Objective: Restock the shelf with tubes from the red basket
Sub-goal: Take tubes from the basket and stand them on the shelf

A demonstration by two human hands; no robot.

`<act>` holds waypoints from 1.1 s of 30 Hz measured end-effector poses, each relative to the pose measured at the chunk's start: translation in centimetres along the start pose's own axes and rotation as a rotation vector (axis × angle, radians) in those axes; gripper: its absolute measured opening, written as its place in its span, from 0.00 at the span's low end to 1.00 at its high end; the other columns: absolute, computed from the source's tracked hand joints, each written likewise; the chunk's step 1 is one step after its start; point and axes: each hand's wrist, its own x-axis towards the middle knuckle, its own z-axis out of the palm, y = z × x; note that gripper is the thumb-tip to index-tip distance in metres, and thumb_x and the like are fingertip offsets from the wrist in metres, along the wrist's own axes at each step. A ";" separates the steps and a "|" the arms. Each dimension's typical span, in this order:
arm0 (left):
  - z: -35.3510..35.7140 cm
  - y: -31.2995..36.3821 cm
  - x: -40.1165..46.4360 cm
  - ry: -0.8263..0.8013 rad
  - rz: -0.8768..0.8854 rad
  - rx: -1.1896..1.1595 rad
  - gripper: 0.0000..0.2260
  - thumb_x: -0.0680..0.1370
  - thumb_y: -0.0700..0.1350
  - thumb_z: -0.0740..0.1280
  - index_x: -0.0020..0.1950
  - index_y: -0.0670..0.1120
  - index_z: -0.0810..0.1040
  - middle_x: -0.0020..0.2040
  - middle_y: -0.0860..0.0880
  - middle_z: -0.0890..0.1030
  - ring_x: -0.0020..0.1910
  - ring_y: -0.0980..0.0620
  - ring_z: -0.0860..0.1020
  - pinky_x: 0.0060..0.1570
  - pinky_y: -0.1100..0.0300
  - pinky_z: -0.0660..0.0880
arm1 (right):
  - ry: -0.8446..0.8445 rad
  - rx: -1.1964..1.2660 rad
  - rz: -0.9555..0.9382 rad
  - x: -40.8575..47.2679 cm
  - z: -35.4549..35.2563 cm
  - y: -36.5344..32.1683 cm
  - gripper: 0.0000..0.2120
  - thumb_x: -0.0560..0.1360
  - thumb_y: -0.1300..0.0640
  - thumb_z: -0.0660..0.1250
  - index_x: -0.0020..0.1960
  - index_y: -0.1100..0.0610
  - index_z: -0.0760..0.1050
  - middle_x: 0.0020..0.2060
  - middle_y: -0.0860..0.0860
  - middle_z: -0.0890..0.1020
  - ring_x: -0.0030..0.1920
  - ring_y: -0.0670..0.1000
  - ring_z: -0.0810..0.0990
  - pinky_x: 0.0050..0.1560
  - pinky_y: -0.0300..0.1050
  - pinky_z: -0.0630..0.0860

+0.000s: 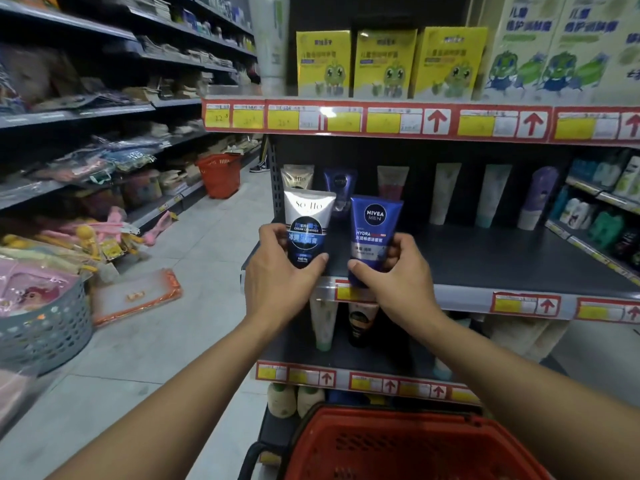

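Both hands are raised at the front edge of the dark middle shelf (485,258), near its left end, each holding one tube upright with the cap end down. The left hand (277,271) has its grip closed round the lower part of the white and dark blue So Ho tube (308,226): the thumb lies across the front near the tube's bottom and the fingers wrap behind from the left, so most of the tube stands above the hand. The right hand (398,275) grips the blue Nivea Men tube (374,233) in the same way, thumb on the lower front and fingers curled round its right side, the tube rising above the hand. The two tubes stand side by side, close but not touching, just above the shelf's front edge with its red and yellow price strip (519,303). Behind them, along the back of the shelf, more tubes (446,192) stand in a spaced row, among them another So Ho and another Nivea one directly behind the held pair. The red basket (398,445) sits low at the bottom edge of the view, below the arms and in front of the lower shelves; what it holds cannot be made out. A second red basket (220,174) stands on the aisle floor farther back to the left.
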 end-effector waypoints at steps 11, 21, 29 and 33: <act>2.2 -1.6 4.2 -0.032 -0.070 0.108 0.30 0.72 0.57 0.78 0.66 0.50 0.66 0.57 0.51 0.81 0.54 0.48 0.81 0.44 0.59 0.69 | 0.066 -0.154 0.037 4.6 3.6 1.9 0.27 0.63 0.45 0.82 0.56 0.47 0.72 0.46 0.42 0.82 0.47 0.46 0.83 0.51 0.52 0.82; 2.7 -3.8 4.5 0.010 -0.036 0.200 0.34 0.68 0.62 0.77 0.68 0.48 0.71 0.59 0.49 0.83 0.57 0.44 0.82 0.56 0.47 0.79 | 0.028 -0.423 -0.017 4.1 3.9 2.0 0.27 0.64 0.39 0.79 0.55 0.49 0.71 0.49 0.47 0.79 0.51 0.50 0.79 0.49 0.49 0.78; 2.5 -4.6 7.5 -0.112 -0.111 0.309 0.28 0.67 0.63 0.77 0.59 0.51 0.75 0.52 0.50 0.85 0.50 0.45 0.83 0.51 0.50 0.80 | -0.139 -0.535 0.161 6.7 4.2 1.0 0.19 0.65 0.38 0.77 0.49 0.49 0.81 0.41 0.44 0.83 0.40 0.47 0.80 0.34 0.43 0.73; 2.9 -5.0 10.1 -0.189 -0.162 0.322 0.30 0.64 0.62 0.79 0.59 0.50 0.75 0.55 0.48 0.84 0.53 0.43 0.82 0.52 0.48 0.80 | -0.173 -0.556 0.191 8.8 5.5 1.3 0.21 0.66 0.40 0.79 0.53 0.50 0.79 0.47 0.47 0.83 0.43 0.49 0.79 0.39 0.43 0.73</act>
